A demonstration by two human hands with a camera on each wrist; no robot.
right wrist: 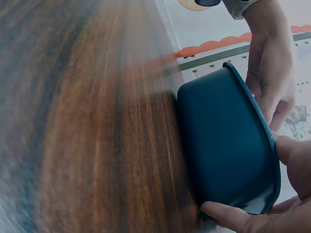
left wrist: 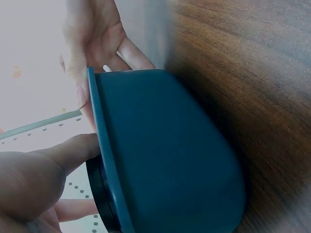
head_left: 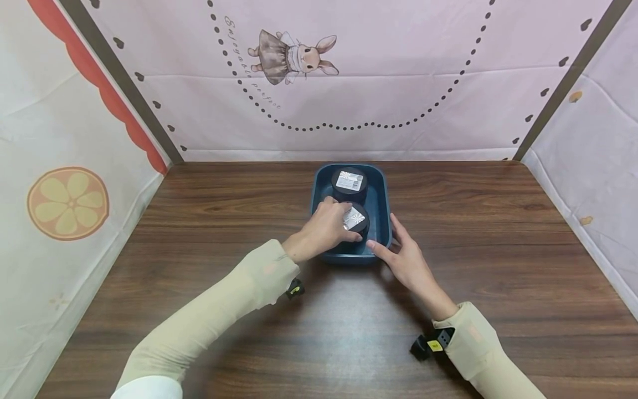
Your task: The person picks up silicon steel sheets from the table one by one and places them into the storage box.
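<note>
A dark blue rectangular bin (head_left: 382,202) stands on the table with two round black containers inside, one behind the other. My left hand (head_left: 324,226) reaches over the bin's left side and grips the front round black container (head_left: 355,218) by its edge, thumb on the near side. A silver-and-white label shows on its top. The rear round black container (head_left: 349,183) bears a similar label, untouched. My right hand (head_left: 408,259) holds the bin's near right corner, thumb over the rim and fingers along the outer wall. In the left wrist view, the black edge (left wrist: 100,191) shows just above the bin's rim.
The bin sits toward the back of a dark wood-grain table (head_left: 239,199). Behind it hangs a pink cloth (head_left: 399,50) with a rabbit print; pale cloths flank both sides. Black wrist-worn devices show below the left sleeve (head_left: 219,305) and beside the right sleeve (head_left: 478,343).
</note>
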